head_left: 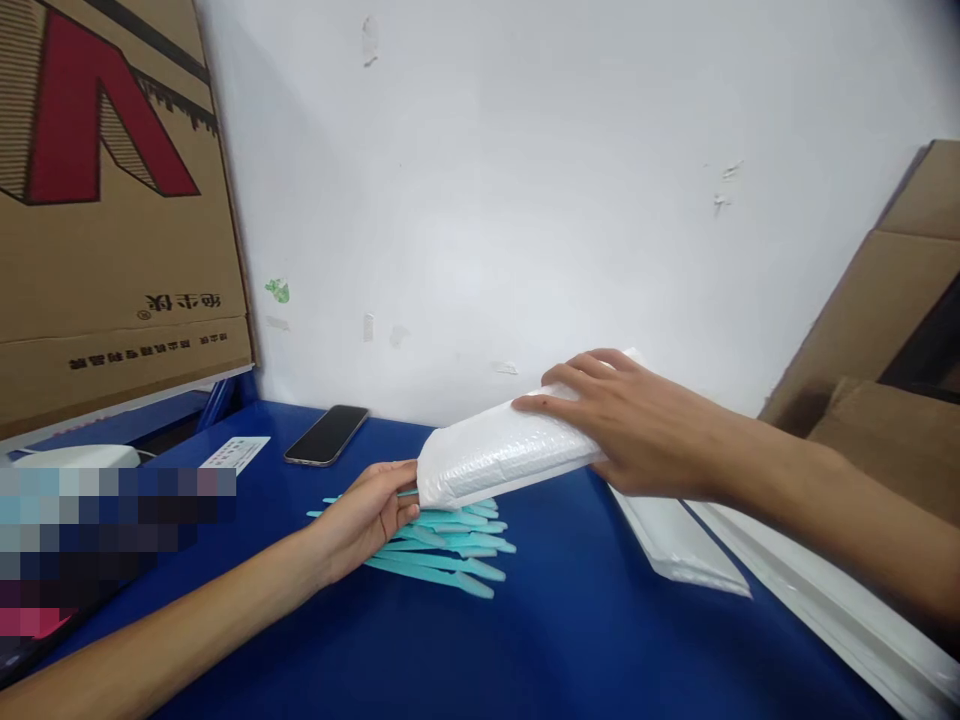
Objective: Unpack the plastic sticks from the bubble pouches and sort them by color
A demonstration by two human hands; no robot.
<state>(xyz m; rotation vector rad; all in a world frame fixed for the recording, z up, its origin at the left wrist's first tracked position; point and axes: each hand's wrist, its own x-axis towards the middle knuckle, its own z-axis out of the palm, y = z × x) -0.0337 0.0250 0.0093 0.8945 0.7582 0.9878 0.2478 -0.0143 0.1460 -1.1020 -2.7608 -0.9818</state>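
A white bubble mailer (502, 450) is tilted above the blue table, its lower end to the left. My right hand (611, 415) grips its upper end from above, thumb on the near face and fingers over the far edge. At the lower end, my left hand (375, 515) is closed with its fingertips against the mailer's edge. A teal sliver shows between those fingers; whether it is held or lies behind them I cannot tell. Below and behind the left hand lies a loose pile of several teal eyebrow razors (450, 545), partly covered by the hand and mailer.
More white bubble mailers (679, 550) lie on the right under my right forearm. A phone (328, 435) and a printed card (236, 455) rest at the back left. Cardboard boxes (120, 250) flank the table (525, 650), with a white wall (480, 200) behind.
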